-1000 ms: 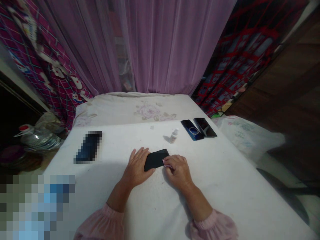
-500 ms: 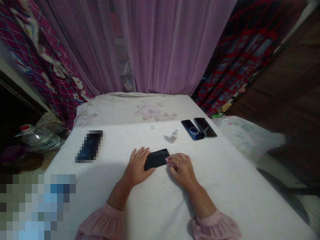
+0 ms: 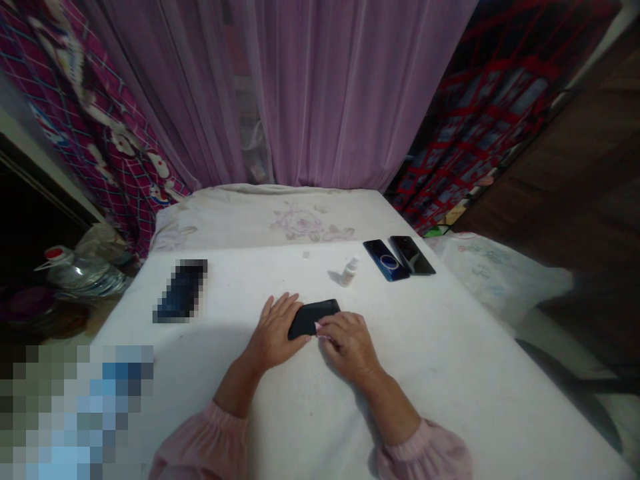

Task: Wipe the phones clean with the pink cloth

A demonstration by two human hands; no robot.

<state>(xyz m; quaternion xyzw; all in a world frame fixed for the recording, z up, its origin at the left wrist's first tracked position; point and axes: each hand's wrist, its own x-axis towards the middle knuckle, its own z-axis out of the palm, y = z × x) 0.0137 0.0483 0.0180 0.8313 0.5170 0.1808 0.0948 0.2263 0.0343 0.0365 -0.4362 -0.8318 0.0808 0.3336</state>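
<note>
A black smartphone (image 3: 310, 318) lies flat on the white cloth of the table (image 3: 310, 413). My left hand (image 3: 274, 335) steadies its left end, thumb along the near edge and fingers stretched past the far corner. Pinched in the closed fingers of my right hand (image 3: 353, 345) is a small pink cloth (image 3: 321, 331), which touches the phone near its front edge. Most of that cloth is hidden by the fingers. Just beyond the phone stands a small white spray bottle (image 3: 349, 273).
Two more phones lie side by side at the back right, a blue one (image 3: 385, 261) and a dark one (image 3: 413, 256). A pixelated dark object (image 3: 181, 292) is on the left. Behind the table hang purple curtains (image 3: 320, 93). A large water bottle (image 3: 83, 272) stands off the left edge.
My right hand has moved left along the phone with the pink cloth. My left hand stays at the phone's left end.
</note>
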